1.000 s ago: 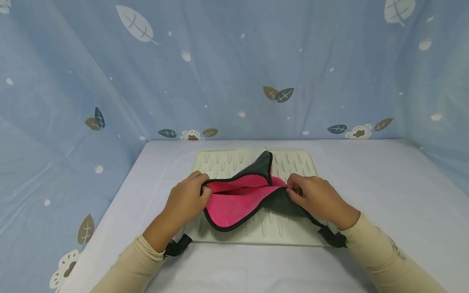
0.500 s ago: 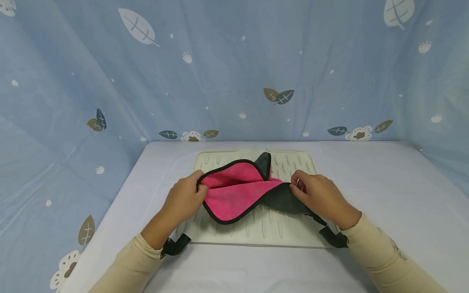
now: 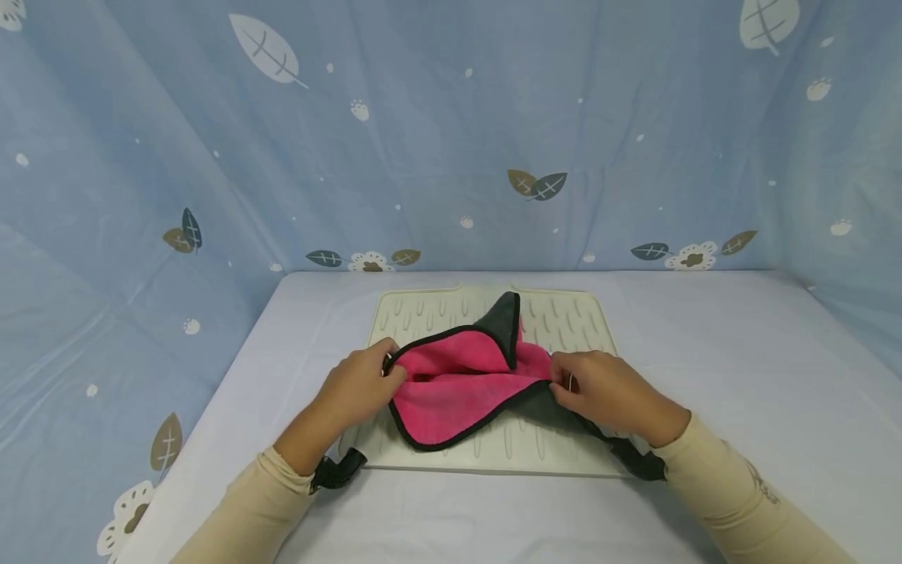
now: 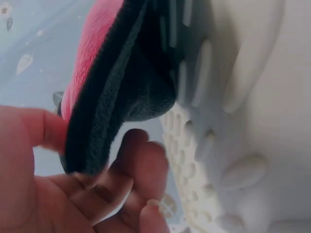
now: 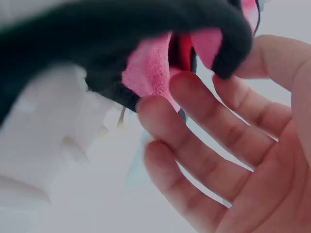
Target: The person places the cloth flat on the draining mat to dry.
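A plush cloth (image 3: 451, 399), pink on one face and dark grey on the other with black edging, is held bunched above a cream ridged mat (image 3: 493, 454). My left hand (image 3: 359, 388) pinches its left edge between thumb and fingers. On the opposite side my right hand (image 3: 606, 392) pinches the black-edged border. One grey corner stands up at the back. In the left wrist view the grey underside of the cloth (image 4: 146, 92) hangs close over the mat's ridges. The right wrist view has the cloth's edge (image 5: 233, 53) between thumb and index finger, the other fingers extended.
The mat lies on a white-covered table (image 3: 740, 352). A blue curtain (image 3: 451, 117) with leaf prints rises behind and at both sides. Black straps (image 3: 338, 470) sit at both wrists.
The cloth rose slightly, its pink opening spreading, then sank back lower. Both hands lowered a little from half a second ago and came slightly closer together, keeping their grips.
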`<state>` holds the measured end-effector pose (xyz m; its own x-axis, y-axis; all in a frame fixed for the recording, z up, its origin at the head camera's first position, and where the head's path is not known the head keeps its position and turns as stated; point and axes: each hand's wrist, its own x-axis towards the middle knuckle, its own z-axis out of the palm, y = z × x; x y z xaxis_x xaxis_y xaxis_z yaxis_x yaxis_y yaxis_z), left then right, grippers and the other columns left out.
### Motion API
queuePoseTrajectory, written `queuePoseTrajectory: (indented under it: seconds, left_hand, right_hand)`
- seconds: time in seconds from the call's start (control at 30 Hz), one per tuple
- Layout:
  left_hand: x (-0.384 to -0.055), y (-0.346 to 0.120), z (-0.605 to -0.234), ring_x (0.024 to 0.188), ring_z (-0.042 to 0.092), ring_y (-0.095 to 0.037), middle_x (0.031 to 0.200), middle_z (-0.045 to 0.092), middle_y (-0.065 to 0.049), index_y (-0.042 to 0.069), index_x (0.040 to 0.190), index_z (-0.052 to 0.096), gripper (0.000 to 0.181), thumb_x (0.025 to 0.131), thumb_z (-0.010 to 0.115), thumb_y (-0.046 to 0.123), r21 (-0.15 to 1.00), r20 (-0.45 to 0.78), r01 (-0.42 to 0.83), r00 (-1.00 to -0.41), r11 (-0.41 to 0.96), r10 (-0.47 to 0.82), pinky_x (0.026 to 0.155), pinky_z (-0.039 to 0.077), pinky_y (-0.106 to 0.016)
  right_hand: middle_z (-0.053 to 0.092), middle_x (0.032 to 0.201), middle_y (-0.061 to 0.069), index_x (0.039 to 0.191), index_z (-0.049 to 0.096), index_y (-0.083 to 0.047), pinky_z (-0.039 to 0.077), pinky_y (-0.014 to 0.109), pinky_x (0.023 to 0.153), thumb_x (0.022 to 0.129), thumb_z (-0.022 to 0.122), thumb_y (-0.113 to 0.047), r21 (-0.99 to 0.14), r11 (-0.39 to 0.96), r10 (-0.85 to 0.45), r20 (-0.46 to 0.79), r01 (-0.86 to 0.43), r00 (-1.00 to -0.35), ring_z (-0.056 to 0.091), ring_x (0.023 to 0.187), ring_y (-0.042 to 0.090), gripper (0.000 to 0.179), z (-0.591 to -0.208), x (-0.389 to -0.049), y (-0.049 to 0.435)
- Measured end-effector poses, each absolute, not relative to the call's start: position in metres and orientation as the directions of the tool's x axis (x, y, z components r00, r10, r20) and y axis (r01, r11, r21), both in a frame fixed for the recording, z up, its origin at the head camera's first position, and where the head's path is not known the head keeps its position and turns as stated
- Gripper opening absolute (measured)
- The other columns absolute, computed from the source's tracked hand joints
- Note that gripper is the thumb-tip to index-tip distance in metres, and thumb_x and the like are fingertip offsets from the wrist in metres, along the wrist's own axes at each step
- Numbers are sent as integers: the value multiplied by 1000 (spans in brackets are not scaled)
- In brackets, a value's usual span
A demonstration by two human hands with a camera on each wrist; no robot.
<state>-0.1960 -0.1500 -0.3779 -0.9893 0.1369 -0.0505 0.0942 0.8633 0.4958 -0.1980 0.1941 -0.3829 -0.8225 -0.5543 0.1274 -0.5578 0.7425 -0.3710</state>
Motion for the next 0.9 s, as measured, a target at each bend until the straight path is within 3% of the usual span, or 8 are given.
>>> queuePoseTrajectory:
  seconds: [0.2,0.33,0.47,0.63,0.9]
  left_hand:
    - [-195,-147,-383,57,47,-14,68,56,4,18,102,61,17,95,62,33,475,-44,164,-977,865,210,53,37,-30]
    - [-193,-145,-385,68,53,-11,82,63,5,21,108,62,21,93,69,33,472,-4,238,-962,849,272,61,43,-30]
    - [-192,-144,-386,74,55,-8,94,67,9,24,103,64,17,90,74,29,474,72,300,-950,828,304,69,46,-30]
    - [-193,-144,-383,68,53,-6,85,68,11,24,96,67,11,88,74,21,459,135,322,-947,828,293,64,44,-28]
    - [-195,-148,-380,56,50,-9,80,70,6,18,96,68,7,90,70,21,441,164,239,-969,865,184,52,40,-27]
  right_hand:
    - [49,64,-15,82,57,-22,42,20,58,91,68,-12,-418,700,-616,57,-580,-785,45,58,-3,17,-386,-196,194]
    - [50,66,-15,89,61,-20,43,20,59,91,70,-13,-422,681,-632,73,-598,-772,46,60,-2,11,-389,-196,192]
    - [51,67,-15,97,65,-19,43,20,59,91,71,-13,-427,662,-653,75,-616,-753,46,61,-3,10,-390,-196,191]
    - [58,76,-16,100,70,-20,46,20,64,92,70,-12,-427,641,-676,81,-638,-733,49,68,-2,12,-390,-196,191]
    - [60,81,-17,94,68,-23,49,22,69,90,70,-10,-429,633,-693,59,-645,-719,52,73,-2,14,-391,-195,192]
